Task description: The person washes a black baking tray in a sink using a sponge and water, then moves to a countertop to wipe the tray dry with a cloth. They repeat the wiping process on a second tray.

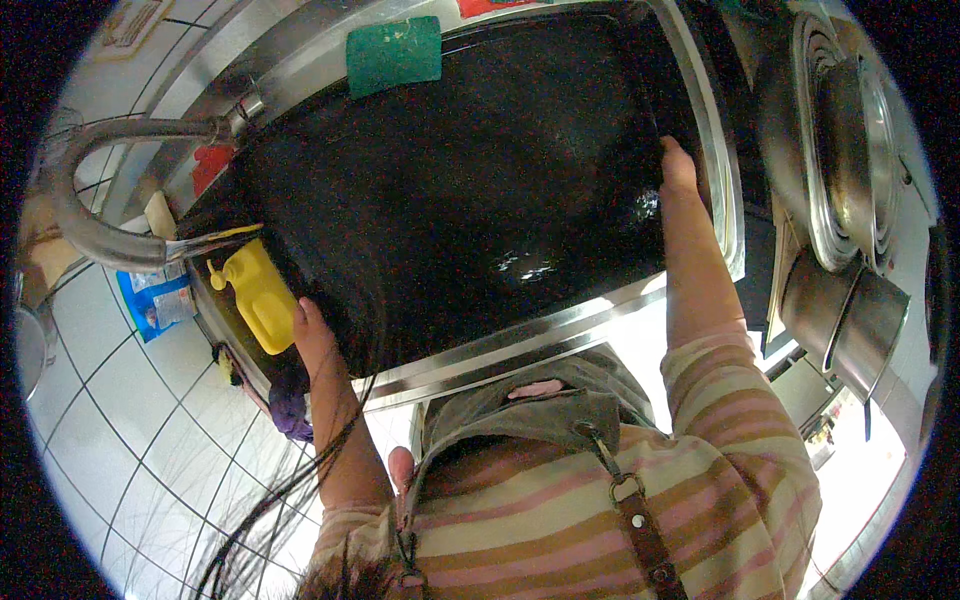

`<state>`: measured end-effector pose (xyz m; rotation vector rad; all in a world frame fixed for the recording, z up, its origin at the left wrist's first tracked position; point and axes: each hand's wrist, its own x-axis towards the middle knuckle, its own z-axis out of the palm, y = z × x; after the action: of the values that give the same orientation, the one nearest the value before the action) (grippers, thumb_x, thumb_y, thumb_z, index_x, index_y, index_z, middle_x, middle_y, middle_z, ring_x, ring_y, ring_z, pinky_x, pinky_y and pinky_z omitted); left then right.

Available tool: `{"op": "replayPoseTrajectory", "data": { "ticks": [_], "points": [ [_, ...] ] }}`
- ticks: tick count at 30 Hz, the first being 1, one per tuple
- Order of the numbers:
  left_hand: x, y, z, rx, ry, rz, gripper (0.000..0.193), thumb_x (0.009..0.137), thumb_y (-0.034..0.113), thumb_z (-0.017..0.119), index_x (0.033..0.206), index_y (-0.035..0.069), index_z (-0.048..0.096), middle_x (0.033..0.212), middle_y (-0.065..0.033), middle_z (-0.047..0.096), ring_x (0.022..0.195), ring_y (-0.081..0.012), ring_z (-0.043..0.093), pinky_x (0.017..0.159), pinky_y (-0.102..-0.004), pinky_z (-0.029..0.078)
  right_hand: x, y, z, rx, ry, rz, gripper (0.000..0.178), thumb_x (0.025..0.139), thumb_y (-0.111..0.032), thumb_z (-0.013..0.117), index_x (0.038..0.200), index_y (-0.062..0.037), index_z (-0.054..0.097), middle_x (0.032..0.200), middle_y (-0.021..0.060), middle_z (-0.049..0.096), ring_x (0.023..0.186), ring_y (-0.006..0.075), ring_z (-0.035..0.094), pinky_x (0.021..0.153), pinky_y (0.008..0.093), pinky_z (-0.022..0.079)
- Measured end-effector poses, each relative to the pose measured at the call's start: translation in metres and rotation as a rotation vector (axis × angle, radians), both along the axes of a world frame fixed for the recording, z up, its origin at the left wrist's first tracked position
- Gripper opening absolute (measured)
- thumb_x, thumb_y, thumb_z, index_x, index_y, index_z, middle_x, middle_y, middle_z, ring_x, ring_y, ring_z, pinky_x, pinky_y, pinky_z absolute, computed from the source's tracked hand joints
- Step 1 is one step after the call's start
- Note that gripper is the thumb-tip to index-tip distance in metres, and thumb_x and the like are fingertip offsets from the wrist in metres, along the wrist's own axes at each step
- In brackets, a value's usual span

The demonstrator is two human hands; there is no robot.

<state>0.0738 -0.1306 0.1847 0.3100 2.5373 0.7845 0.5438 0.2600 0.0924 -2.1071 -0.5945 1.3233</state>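
Note:
A large black rectangular tray (450, 190), wet and shiny in spots, lies tilted across the metal sink (735, 215). My left hand (310, 322) grips its near left edge, thumb visible and the other fingers hidden. At its right edge my right hand (678, 168) holds on the same way, with most of its fingers out of sight. A curved metal faucet (110, 135) reaches over from the left, and what looks like water runs from its spout toward the tray's left end. Beside my left hand is a yellow pump bottle (262, 298).
A green scouring pad (394, 56) sits at the tray's far edge. Left are a blue packet (155, 305), a red item (210, 167) and a purple cloth (291, 405). Stacked metal pans (830, 150) and a metal pot (848, 315) stand on the right.

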Motion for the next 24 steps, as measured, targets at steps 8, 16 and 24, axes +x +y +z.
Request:
{"op": "replayPoseTrajectory", "data": {
  "ticks": [8, 16, 24],
  "points": [
    [-0.002, 0.009, 0.038, -0.014, -0.053, -0.053, 0.050, 0.105, 0.041, 0.041, 0.113, -0.006, 0.059, 0.097, -0.0124, 0.061, 0.087, -0.0212, 0.052, 0.081, -0.0330, 0.043, 0.064, 0.008, -0.017, 0.089, -0.113, 0.193, 0.043, 0.093, -0.034, 0.060, 0.120, -0.0002, 0.064, 0.113, 0.0111, 0.066, 0.103, 0.0270, 0.061, 0.093, 0.0404, 0.047],
    [-0.011, -0.026, 0.055, -0.014, -0.104, -0.072, 0.049, 0.104, 0.039, 0.044, 0.115, -0.006, 0.060, 0.095, -0.0126, 0.062, 0.088, -0.0200, 0.055, 0.081, -0.0334, 0.044, -0.004, -0.005, 0.086, 0.071, -0.263, 0.392, 0.056, 0.094, -0.048, 0.061, 0.126, -0.0022, 0.061, 0.111, 0.0101, 0.062, 0.105, 0.0247, 0.054, 0.090, 0.0429, 0.044],
    [-0.032, 0.010, 0.118, -0.143, -0.162, -0.264, 0.053, 0.101, 0.041, 0.048, 0.115, -0.009, 0.060, 0.102, -0.0213, 0.065, 0.091, -0.0303, 0.061, 0.081, -0.0383, 0.047, 0.028, 0.019, 0.156, 0.144, -0.305, 0.701, 0.026, 0.085, -0.024, 0.074, 0.099, -0.0033, 0.064, 0.092, 0.0064, 0.066, 0.090, 0.0229, 0.059, 0.081, 0.0380, 0.045]
  ]
}}
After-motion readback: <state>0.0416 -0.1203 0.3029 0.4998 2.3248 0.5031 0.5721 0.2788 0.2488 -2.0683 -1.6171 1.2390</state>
